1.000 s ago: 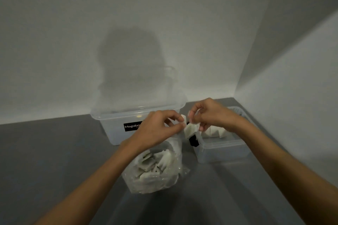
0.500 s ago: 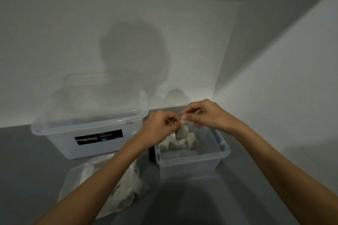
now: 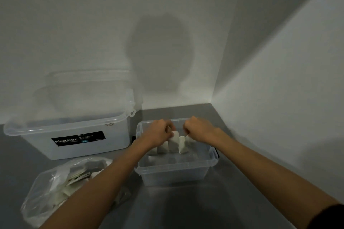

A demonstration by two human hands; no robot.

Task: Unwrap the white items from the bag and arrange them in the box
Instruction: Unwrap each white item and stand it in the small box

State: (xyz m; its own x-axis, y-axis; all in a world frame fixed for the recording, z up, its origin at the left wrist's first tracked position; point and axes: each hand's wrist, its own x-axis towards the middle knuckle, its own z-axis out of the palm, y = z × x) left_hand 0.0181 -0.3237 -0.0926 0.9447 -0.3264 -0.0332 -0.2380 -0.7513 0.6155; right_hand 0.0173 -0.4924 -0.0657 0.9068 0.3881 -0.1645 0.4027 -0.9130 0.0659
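A small clear box stands on the grey table, with a row of white wedge-shaped items upright inside it. My left hand reaches into the box and grips the top of one white item standing in that row. Close to its right, my right hand hovers over the row with its fingers curled; what it holds, if anything, is hidden. A clear plastic bag with several wrapped white items lies at the lower left, partly under my left forearm.
A larger translucent tub with a black Megabox label stands left of the small box, its lid leaning on the wall behind. White walls meet in a corner just behind and right of the small box.
Both hands went down from above the small box into it, taking the white item to the row. The view turned right, so the bag now lies at the lower left.
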